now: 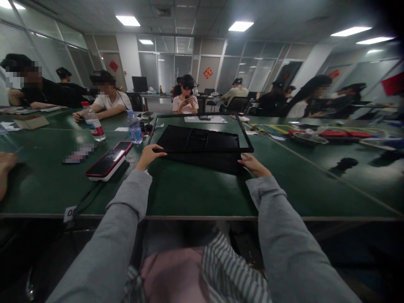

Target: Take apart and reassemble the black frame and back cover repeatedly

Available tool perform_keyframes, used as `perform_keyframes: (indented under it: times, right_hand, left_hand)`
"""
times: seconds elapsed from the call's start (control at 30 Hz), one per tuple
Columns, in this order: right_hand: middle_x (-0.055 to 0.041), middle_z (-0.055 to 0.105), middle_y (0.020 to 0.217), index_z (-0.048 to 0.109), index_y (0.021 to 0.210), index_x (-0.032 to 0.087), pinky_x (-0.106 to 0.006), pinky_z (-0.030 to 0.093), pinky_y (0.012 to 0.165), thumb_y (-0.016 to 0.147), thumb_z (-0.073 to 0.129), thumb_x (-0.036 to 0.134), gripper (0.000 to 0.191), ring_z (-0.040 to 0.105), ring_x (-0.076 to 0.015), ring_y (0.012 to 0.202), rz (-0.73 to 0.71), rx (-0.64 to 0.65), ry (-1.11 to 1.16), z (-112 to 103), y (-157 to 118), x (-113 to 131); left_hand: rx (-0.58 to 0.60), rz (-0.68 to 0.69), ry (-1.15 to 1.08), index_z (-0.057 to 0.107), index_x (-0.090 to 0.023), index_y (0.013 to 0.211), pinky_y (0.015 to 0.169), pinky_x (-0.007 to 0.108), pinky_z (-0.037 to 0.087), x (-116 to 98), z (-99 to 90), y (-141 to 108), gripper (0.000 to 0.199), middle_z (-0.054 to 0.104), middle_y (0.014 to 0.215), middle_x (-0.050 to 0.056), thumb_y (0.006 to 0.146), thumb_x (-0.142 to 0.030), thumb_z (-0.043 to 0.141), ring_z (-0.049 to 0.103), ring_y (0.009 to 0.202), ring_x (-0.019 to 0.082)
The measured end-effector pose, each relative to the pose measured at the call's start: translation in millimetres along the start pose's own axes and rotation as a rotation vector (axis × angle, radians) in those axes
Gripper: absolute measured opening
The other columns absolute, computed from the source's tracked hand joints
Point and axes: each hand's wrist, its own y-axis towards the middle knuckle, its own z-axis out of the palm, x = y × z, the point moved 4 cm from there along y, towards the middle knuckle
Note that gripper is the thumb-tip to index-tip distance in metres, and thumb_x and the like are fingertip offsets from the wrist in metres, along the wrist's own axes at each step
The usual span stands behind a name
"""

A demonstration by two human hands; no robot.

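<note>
A thin black rectangular frame (245, 134), like a screen bezel, is tilted up over the green table. My left hand (149, 156) pinches its near left corner between thumb and fingers. At the near right corner my right hand (255, 165) is closed, thumb and fingers together on the frame's edge; its fingertips are partly hidden. Through the frame's opening I see a black folded or ribbed flat panel (195, 139) lying on the table. Part of that panel sticks out below the frame's near edge, close to my right fingers.
Left of my hands lie a red-edged phone-like device (109, 162) with a cable, a blue-capped water bottle (135, 128) and a red-capped bottle (94, 126). Cables and red items (334, 134) lie to the right. A co-worker's hand (6, 166) rests at the left edge.
</note>
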Motion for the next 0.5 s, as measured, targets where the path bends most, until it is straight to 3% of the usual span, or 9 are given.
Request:
perform_keyframes:
  times: [0.1, 0.2, 0.33, 0.4, 0.5]
  right_hand:
    - [-0.0113, 0.073, 0.096, 0.068, 0.101, 0.018, -0.050, 0.056, 0.095, 0.073, 0.070, 0.035, 0.032, 0.068, -0.0303, 0.105, 0.032, -0.312, -0.163, -7, 3, 1]
    - [-0.0133, 0.071, 0.105, 0.066, 0.107, 0.019, -0.046, 0.058, 0.094, 0.085, 0.061, 0.047, 0.036, 0.067, -0.0282, 0.110, -0.033, -0.468, -0.064, -17, 6, 9]
    - [-0.0093, 0.071, 0.093, 0.062, 0.115, 0.021, -0.041, 0.062, 0.082, 0.092, 0.051, 0.061, 0.047, 0.072, -0.0231, 0.090, -0.005, -0.327, 0.147, -20, 11, 12]
    - [-0.0101, 0.072, 0.096, 0.061, 0.119, 0.020, -0.043, 0.062, 0.087, 0.087, 0.062, 0.056, 0.049, 0.072, -0.0242, 0.092, -0.027, -0.287, 0.057, -17, 12, 13]
    - [-0.0155, 0.073, 0.113, 0.064, 0.126, 0.017, -0.050, 0.054, 0.104, 0.085, 0.066, 0.045, 0.050, 0.069, -0.0291, 0.109, -0.174, -0.365, -0.220, -11, 10, 15]
  left_hand:
    - [0.016, 0.006, 0.029, 0.080, -0.022, 0.091, 0.096, 0.041, 0.051, -4, 1.2, -1, 0.033, 0.078, 0.098, 0.007, 0.067, -0.043, 0.089, 0.070, 0.100, 0.027]
    - [0.025, 0.014, 0.076, 0.080, -0.023, 0.091, 0.098, 0.042, 0.049, -10, 4.0, -3, 0.031, 0.078, 0.101, 0.007, 0.068, -0.042, 0.090, 0.069, 0.104, 0.028]
    - [0.045, 0.045, 0.139, 0.080, -0.025, 0.095, 0.102, 0.044, 0.046, -17, 10.2, -7, 0.031, 0.077, 0.106, 0.006, 0.071, -0.042, 0.089, 0.066, 0.110, 0.029]
    - [0.066, 0.053, 0.163, 0.079, -0.026, 0.097, 0.103, 0.045, 0.045, -18, 14.3, -9, 0.032, 0.077, 0.107, 0.006, 0.072, -0.044, 0.088, 0.065, 0.112, 0.029]
    - [0.093, 0.044, 0.192, 0.079, -0.027, 0.099, 0.103, 0.045, 0.043, -16, 21.2, -10, 0.032, 0.077, 0.109, 0.005, 0.074, -0.045, 0.087, 0.064, 0.114, 0.030]
